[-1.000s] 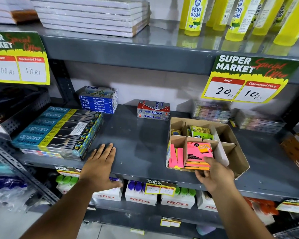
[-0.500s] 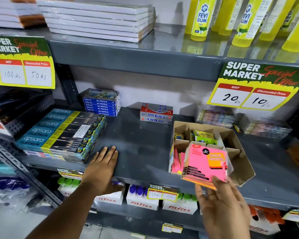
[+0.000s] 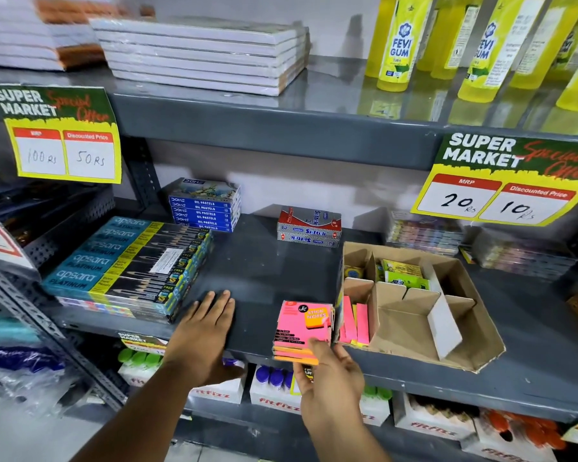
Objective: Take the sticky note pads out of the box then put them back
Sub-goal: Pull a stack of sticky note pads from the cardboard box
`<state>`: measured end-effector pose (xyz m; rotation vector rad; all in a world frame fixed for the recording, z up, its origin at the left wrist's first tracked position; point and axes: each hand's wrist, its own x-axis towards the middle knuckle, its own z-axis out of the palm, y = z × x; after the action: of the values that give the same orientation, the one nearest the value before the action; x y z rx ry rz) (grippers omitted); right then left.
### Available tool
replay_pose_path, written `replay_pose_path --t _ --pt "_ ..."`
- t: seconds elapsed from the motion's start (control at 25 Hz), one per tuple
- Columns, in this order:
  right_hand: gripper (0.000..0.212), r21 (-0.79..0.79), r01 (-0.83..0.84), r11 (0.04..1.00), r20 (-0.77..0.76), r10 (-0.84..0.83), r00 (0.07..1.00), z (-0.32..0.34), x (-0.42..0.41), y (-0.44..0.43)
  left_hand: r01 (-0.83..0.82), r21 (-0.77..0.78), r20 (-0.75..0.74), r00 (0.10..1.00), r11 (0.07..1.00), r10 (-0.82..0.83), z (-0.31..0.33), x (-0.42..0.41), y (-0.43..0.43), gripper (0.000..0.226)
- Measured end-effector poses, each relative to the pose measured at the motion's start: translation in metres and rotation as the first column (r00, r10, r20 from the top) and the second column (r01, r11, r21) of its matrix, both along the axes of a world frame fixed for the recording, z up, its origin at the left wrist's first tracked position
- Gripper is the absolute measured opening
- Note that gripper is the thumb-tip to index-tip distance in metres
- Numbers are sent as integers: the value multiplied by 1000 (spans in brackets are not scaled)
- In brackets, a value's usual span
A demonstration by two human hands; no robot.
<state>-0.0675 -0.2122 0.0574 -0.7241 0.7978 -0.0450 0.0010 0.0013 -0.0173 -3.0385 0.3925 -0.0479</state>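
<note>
Grey shelf [image 3: 267, 275]: pencil boxes [image 3: 131, 265] stacked at left, pastel boxes [image 3: 205, 210] behind them, Softek boxes [image 3: 309, 228] mid-back. Upper shelf: wrapped white pads [image 3: 201, 55], yellow gum bottles [image 3: 396, 41]. Two price signs: left [image 3: 62, 135] 100/50 Rs, right [image 3: 511, 181] 20/10 Rs. Below: Fitfizz boxes [image 3: 274, 395].

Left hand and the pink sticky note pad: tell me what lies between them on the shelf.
Nothing: in the head view only bare grey shelf separates the flat left hand from the pink sticky note pad in the right hand.

Both forearms bare, no sleeves in view. Left hand [image 3: 203, 331] and right hand [image 3: 331, 378]: no rings, watch, gloves.
</note>
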Motion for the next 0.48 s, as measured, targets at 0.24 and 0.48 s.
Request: replay_pose_path --t 0.24,0.48 --pt "33 -62 14 998 -32 -16 999 -12 19 0 -35 48 29 999 998 33 0 1 -2 114" --pt "51 -199 45 979 -43 -55 998 -10 17 -5 -51 38 13 999 998 50 -1 2 -2 118"
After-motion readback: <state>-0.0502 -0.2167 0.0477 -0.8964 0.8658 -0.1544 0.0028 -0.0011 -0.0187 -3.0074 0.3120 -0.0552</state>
